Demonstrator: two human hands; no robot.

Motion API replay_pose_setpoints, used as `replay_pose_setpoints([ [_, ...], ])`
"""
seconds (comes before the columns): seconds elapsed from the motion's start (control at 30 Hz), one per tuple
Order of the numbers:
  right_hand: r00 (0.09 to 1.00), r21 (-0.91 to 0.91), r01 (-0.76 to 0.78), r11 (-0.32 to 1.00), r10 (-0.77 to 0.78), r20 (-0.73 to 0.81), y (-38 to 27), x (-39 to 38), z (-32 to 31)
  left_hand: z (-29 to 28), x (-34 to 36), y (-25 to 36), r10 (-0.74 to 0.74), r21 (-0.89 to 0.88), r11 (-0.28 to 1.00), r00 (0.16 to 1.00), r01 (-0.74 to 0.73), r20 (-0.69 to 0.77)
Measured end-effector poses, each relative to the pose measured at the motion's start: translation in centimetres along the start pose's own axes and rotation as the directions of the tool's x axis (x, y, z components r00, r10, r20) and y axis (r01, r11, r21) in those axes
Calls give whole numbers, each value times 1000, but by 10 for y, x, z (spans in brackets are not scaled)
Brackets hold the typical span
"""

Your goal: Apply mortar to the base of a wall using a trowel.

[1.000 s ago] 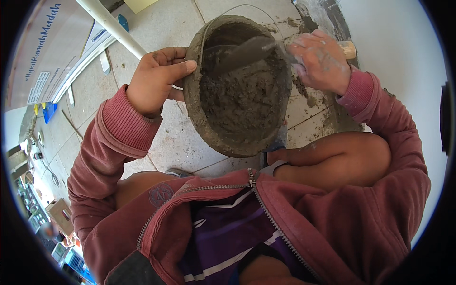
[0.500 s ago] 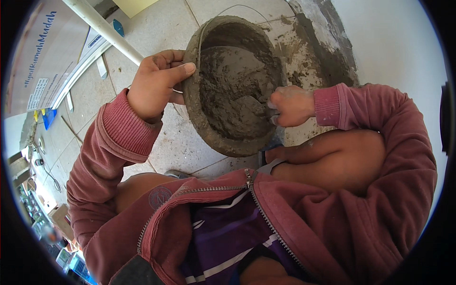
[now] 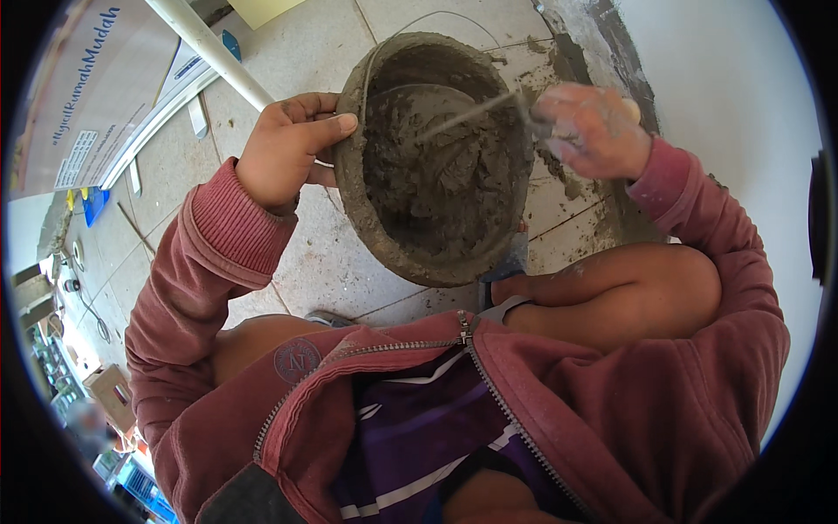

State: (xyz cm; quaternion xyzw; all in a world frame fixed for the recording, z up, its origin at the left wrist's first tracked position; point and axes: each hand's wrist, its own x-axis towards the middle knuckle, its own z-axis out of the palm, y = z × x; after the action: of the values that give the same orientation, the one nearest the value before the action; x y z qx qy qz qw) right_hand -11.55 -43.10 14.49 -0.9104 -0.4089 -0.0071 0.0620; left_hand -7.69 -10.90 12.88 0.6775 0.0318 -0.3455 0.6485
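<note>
A bucket caked in grey mortar leans toward me, its wire handle arching over the far side. Wet mortar with a churned, lumpy surface fills part of it. My left hand grips the left rim, thumb on the edge and fingers behind. Above the right rim, my right hand, smeared with mortar, is wrapped round the handle of a trowel. The trowel's blade points left over the mortar, seen nearly edge-on and blurred. A pale handle end shows past my fist.
A white wall rises at the right, with mortar smears along its foot. A white pole and a printed banner stand at the left on the tiled floor. My bent leg is close below the bucket.
My right hand has risen from inside the bucket's right side, moving up and right, and the trowel blade now shows above the mortar. My left hand stays on the rim.
</note>
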Motion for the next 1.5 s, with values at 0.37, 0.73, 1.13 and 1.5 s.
replay_pose_setpoints([
  [0.37, 894, -231, -47, 972, 144, 425, -36, 17, 15, 17, -2, 2, 23, -3, 1000, 1000, -23, -3],
  [0.73, 866, 225, -282, 933, 147, 478, -30, -2, 15, 9, -6, -7, 23, -19, 1000, 998, -24, -55],
  [1.13, 847, 437, -491, 754, 293, 444, 5, -11, 22, -72, -12, -50, -163, 10, 985, 940, 175, -300],
  [1.5, 412, 581, -293, -759, 449, 793, 143, -95, 100, -87, -1, -67, -142, 3, 989, 966, 146, -215],
])
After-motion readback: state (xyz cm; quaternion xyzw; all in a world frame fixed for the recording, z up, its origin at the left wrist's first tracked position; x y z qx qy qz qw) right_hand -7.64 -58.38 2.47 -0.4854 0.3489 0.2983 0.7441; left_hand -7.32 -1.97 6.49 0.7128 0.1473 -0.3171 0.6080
